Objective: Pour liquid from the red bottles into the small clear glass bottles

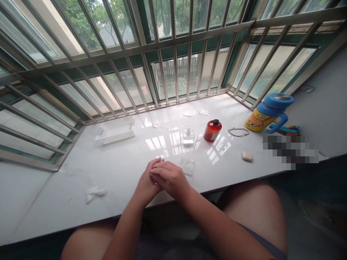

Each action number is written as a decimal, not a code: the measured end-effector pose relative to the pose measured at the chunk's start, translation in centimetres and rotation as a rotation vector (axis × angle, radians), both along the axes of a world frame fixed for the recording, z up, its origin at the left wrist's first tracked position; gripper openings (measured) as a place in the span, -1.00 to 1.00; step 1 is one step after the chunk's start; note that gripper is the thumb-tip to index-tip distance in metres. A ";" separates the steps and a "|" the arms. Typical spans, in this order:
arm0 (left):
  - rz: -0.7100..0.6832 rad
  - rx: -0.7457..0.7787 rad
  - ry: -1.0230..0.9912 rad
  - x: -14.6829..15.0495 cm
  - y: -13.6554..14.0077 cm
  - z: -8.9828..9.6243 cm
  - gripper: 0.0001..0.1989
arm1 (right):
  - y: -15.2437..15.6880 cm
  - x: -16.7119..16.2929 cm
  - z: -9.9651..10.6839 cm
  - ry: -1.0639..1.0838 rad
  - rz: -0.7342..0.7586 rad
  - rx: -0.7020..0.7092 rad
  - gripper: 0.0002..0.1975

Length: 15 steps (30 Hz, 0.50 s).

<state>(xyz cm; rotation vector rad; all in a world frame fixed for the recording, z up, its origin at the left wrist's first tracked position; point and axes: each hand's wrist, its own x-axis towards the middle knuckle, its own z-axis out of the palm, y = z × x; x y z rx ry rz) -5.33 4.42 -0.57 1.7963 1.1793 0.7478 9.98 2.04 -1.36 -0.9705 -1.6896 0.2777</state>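
On the glossy white sill, left hand (146, 182) and right hand (169, 178) clasped together, grips empty, clear glass bottle (187, 164) beside.

My hands (159, 178) rest on a glossy white sill (121, 169), smooth as polished stone, throwing back the light from the window. The bars (173, 39) look like brushed metal, dull grey, while the tray (116, 130) is white plastic, the red bottle (212, 130) is shiny with a black cap, and the two small clear bottles (188, 135) look like glass (or clear plastic, hard to tell). The crumpled tissue (94, 192) is soft and matt, and the blue-and-yellow jug (268, 113) is smooth plastic.
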 end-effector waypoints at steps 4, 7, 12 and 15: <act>0.029 0.013 -0.024 1.0 -0.1 -1.6 -0.32 | -1.1 0.4 -0.9 0.085 -0.014 0.033 -0.66; 0.050 -0.021 -0.118 0.8 -0.4 -2.4 -0.34 | -2.2 0.4 -1.0 0.099 -0.054 0.013 -0.57; 0.092 -0.031 -0.158 1.0 -0.7 -2.6 -0.34 | -3.5 1.0 0.0 0.117 -0.174 -0.033 -0.85; 0.135 0.002 -0.134 1.5 -0.8 -2.4 -0.38 | -3.7 1.1 1.0 0.146 -0.233 -0.090 -0.94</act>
